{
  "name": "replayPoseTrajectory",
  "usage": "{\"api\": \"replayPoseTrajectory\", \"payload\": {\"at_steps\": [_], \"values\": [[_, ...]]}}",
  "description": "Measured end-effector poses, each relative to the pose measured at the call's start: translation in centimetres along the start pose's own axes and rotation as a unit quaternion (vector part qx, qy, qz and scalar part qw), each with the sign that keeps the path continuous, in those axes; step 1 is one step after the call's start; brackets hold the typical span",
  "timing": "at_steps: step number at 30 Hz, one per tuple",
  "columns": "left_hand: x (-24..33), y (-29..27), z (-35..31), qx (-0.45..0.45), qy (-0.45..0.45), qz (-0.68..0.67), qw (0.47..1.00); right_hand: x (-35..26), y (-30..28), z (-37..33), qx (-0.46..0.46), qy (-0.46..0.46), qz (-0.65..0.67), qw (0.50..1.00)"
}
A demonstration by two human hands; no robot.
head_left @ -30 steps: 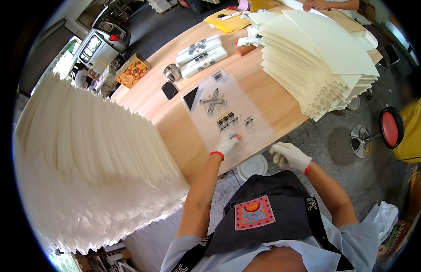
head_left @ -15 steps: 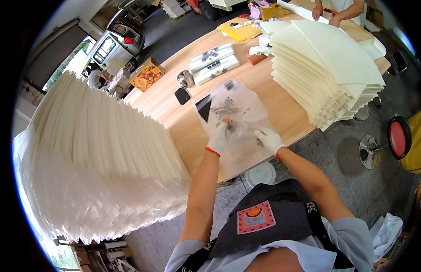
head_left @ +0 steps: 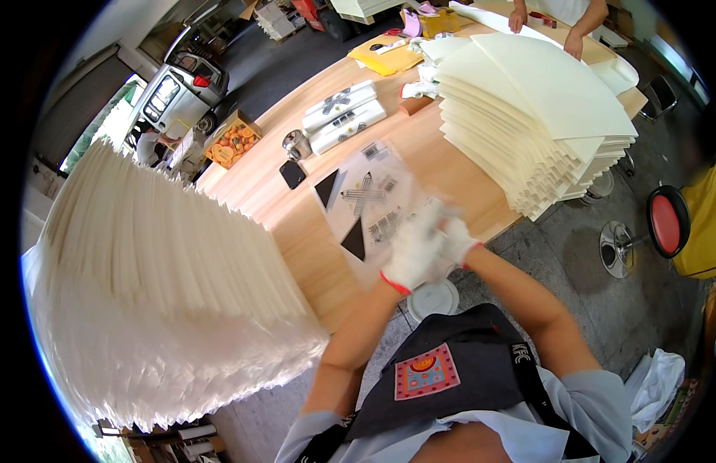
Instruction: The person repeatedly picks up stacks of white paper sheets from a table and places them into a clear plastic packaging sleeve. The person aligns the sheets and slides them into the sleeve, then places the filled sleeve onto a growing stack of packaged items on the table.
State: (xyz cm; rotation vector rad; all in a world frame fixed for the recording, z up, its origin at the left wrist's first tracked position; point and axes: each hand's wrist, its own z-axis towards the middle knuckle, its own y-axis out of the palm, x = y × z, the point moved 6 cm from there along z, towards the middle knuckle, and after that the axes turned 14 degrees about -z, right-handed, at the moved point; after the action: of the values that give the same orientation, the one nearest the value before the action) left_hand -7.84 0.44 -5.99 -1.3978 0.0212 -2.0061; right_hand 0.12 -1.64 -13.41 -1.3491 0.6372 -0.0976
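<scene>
A see-through plastic bag [head_left: 360, 202] with printed black marks and dark triangles lies flat on the wooden table [head_left: 296, 241] in front of me. Both my hands wear white gloves with red cuffs. My left hand [head_left: 412, 253] is over the bag's lower right part. Close against it, partly overlapping, is my right hand [head_left: 453, 238]. The fingers of both are smeared by motion, so what they hold, if anything, does not show.
A tall stack of whitish plastic-wrapped sheets [head_left: 157, 262] fills the left. A fanned pile of cream sheets [head_left: 527, 116] stands right. Two white rolls [head_left: 346, 127], a metal cup [head_left: 296, 144], a phone [head_left: 292, 174] and an orange-printed box [head_left: 233, 140] lie beyond. Another person's hands [head_left: 574, 42] work at the far right.
My left hand has moved right and toward me, off the bag's middle, and now meets my right hand. More of the bag's print shows. The whole view has shifted slightly.
</scene>
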Motion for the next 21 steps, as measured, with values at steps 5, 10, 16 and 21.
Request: {"api": "replayPoseTrajectory", "payload": {"at_steps": [5, 10, 16, 21], "values": [[10.4, 7.6, -3.9, -0.164, 0.067, 0.050, 0.983, 0.9, 3.3, 0.8, -0.020, -0.016, -0.060, 0.998], [2.3, 6.0, -2.6, -0.072, 0.013, 0.001, 0.997, 2.2, -0.7, -2.6, -0.093, -0.087, -0.120, 0.985], [-3.5, 0.8, -0.6, 0.113, -0.200, -0.223, 0.947, 6.3, -20.3, -6.7, 0.322, -0.054, -0.230, 0.917], [-3.0, 3.7, 4.4, 0.019, -0.142, -0.277, 0.950, 12.1, -24.8, -3.4, 0.238, 0.001, -0.401, 0.885]]}}
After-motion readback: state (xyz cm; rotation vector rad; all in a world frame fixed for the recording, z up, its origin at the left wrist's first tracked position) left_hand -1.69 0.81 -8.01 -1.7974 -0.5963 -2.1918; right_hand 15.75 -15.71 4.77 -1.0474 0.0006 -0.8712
